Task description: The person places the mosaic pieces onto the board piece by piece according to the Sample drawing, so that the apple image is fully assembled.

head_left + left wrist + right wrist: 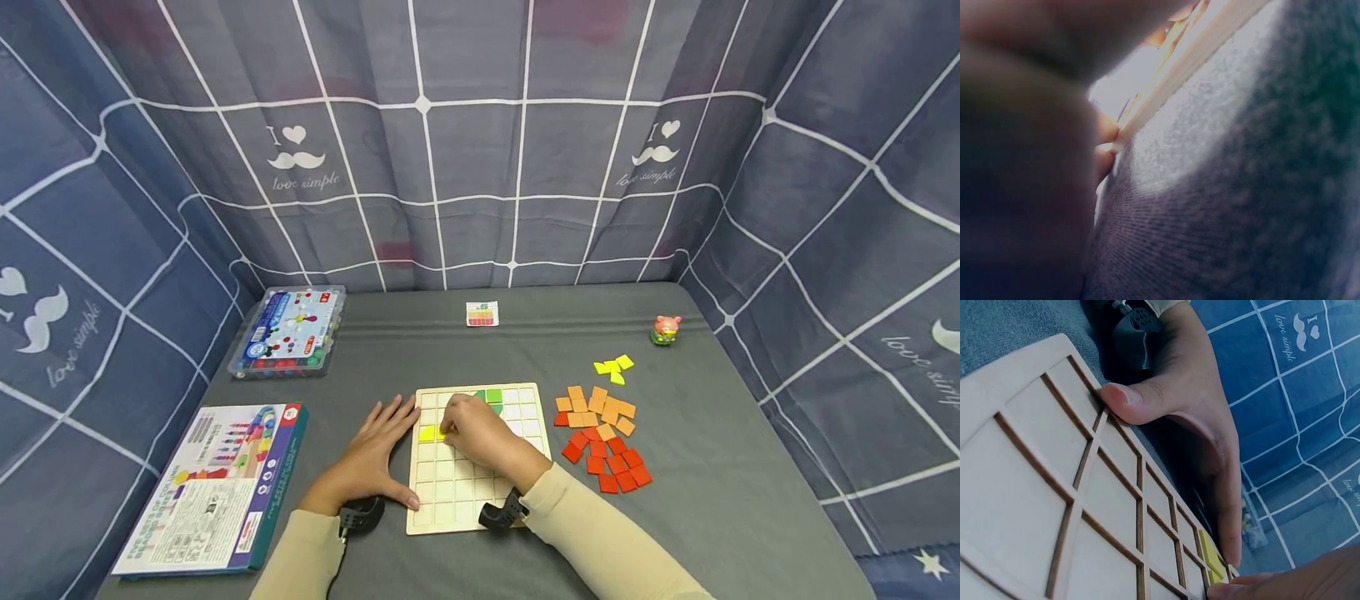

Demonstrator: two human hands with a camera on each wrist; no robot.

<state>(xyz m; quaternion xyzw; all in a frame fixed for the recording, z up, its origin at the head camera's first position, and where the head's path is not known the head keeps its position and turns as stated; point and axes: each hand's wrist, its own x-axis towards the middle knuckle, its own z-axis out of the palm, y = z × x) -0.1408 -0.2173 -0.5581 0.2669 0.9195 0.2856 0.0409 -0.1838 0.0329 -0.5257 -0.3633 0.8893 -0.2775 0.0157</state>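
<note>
A wooden grid board (453, 492) lies flat on the grey cloth. My left hand (378, 454) is spread along its left side, thumb and fingertips touching that edge. Over the upper left part of the board, my right hand (480, 429) has its fingers curled, pinching a yellow square tile (441, 432) at a cell. Another yellow tile (1210, 552) sits in the cell beside it, at the left edge. Green tiles (493, 395) lie in the top rows, partly hidden by the right hand. The left wrist view is mostly dark and blurred, with the board's edge (1179, 75) visible.
Right of the board lie loose yellow tiles (617, 377), orange tiles (597, 400) and red tiles (607, 463). A small pattern card (482, 314) and a pig figurine (665, 330) are behind. On the left are a clear plastic case (288, 332) and a flat box (213, 492).
</note>
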